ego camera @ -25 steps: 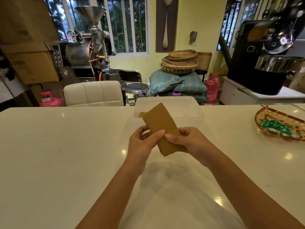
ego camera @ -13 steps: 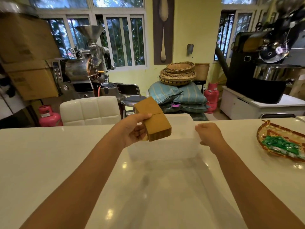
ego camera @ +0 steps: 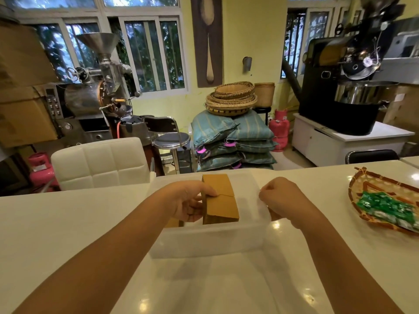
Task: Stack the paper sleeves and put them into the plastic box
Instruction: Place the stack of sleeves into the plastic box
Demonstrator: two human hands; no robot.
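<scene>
A stack of brown paper sleeves (ego camera: 221, 200) is gripped in my left hand (ego camera: 189, 201), thumb on top, held inside the open top of the translucent plastic box (ego camera: 204, 241) on the white table. Another bit of brown paper (ego camera: 173, 222) shows low in the box under my left hand. My right hand (ego camera: 281, 199) rests closed on the box's right rim; a brown edge (ego camera: 273, 216) peeks beneath it, and I cannot tell whether it is held.
A woven tray (ego camera: 358, 189) with green packets (ego camera: 385, 206) lies on the table at the right. A white padded chair (ego camera: 99, 163) stands behind the table's far edge. Roasting machines, stacked sacks and baskets fill the room beyond.
My left hand took the stack alone and lowered it from above the box into its opening. My right hand left the stack and moved to the box's right rim.
</scene>
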